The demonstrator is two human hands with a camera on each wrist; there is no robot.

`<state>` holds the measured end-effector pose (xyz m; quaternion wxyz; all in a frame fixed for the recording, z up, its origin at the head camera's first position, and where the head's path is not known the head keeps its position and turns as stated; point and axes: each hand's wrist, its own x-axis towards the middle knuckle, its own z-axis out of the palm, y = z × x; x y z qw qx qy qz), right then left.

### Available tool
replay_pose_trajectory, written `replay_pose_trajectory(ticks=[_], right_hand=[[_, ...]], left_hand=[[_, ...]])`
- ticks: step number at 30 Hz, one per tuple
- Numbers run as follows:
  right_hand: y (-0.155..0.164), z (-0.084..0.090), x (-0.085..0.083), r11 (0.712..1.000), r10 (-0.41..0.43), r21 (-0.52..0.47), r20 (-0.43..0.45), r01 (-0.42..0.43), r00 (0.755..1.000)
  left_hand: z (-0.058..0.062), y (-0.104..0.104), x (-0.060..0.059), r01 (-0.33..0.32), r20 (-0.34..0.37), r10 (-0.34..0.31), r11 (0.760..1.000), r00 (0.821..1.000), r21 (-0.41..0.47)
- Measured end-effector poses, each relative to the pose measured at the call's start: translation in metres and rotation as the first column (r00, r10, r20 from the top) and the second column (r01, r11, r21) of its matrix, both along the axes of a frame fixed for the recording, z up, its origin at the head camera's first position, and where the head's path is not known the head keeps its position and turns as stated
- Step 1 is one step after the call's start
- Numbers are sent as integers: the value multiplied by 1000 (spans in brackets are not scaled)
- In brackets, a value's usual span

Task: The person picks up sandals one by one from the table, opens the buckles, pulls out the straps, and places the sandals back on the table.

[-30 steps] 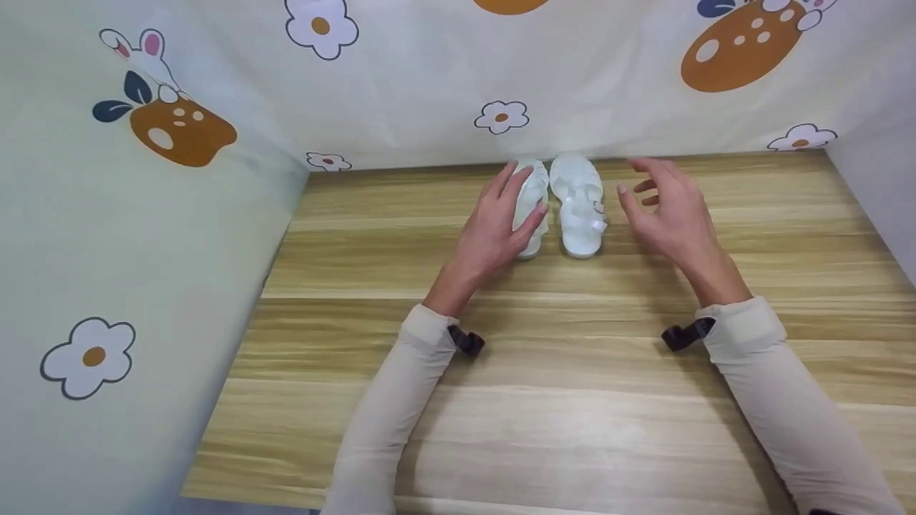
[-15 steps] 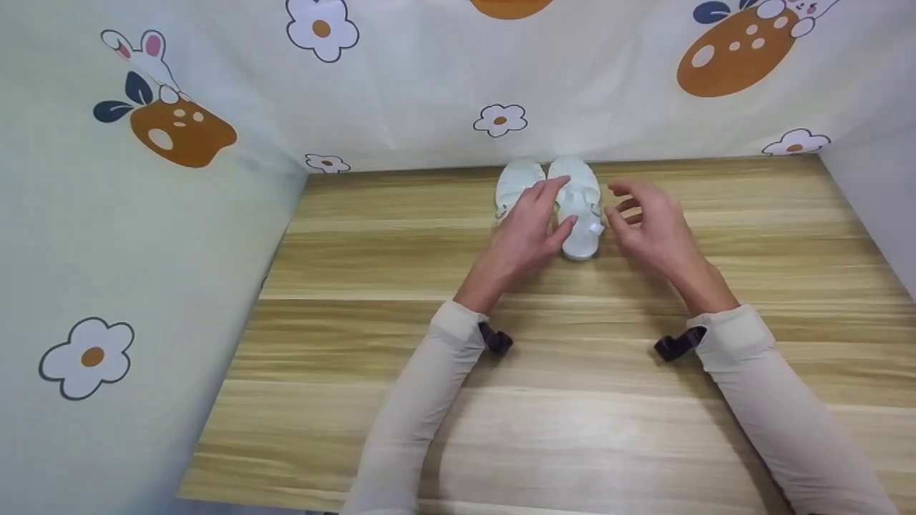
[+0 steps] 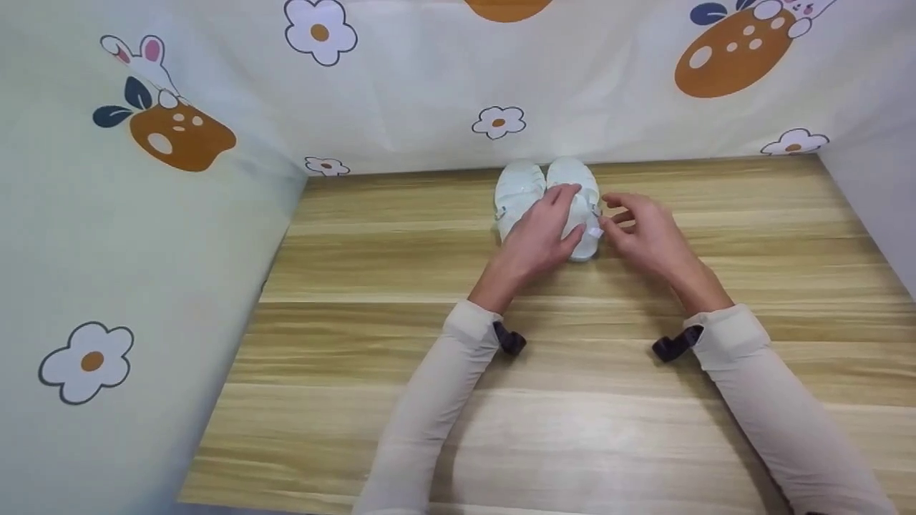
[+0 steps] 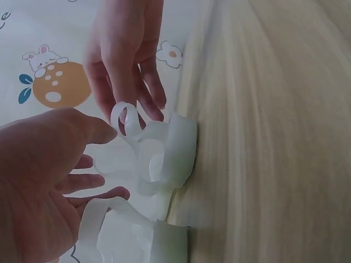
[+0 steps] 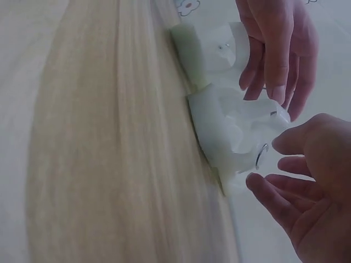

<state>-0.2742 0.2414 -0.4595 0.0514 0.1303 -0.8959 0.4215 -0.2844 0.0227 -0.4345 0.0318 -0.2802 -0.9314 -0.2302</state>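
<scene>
- A printed cloth [image 3: 179, 236] with flowers and rabbits is hanging along the left edge and the far edge of the wooden table [image 3: 572, 400].
- The left sandal [image 3: 517, 192], white and translucent, is lying at the middle of the table's far edge, toe toward the cloth and touching its partner.
- The left hand [image 3: 538, 232] is reaching across the left sandal, its fingers lying straight over the right sandal's straps; its grip is released, closing round nothing, as the left wrist view shows.
- The right sandal [image 3: 581, 187] is lying just beside the left one, on the side nearer the table's right edge, sole down on the wood.
- The right hand [image 3: 646, 230] is touching the outer side of the right sandal; its thumb and fingertips are coming together at the strap end by the buckle [image 5: 262, 155], and the left wrist view is showing a finger passing through the strap loop [image 4: 124, 116], so this grip is grasping the strap.
- Cream sleeves are covering both forearms, each with a dark band at the wrist.
</scene>
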Motion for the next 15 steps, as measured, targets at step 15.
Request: replay_pose_trajectory(ticks=[15], right_hand=[[1, -19, -6, 999, 33, -43, 45, -31, 998]], left_hand=[[-8, 1, 0, 23, -20, -23, 1000, 1000, 0]])
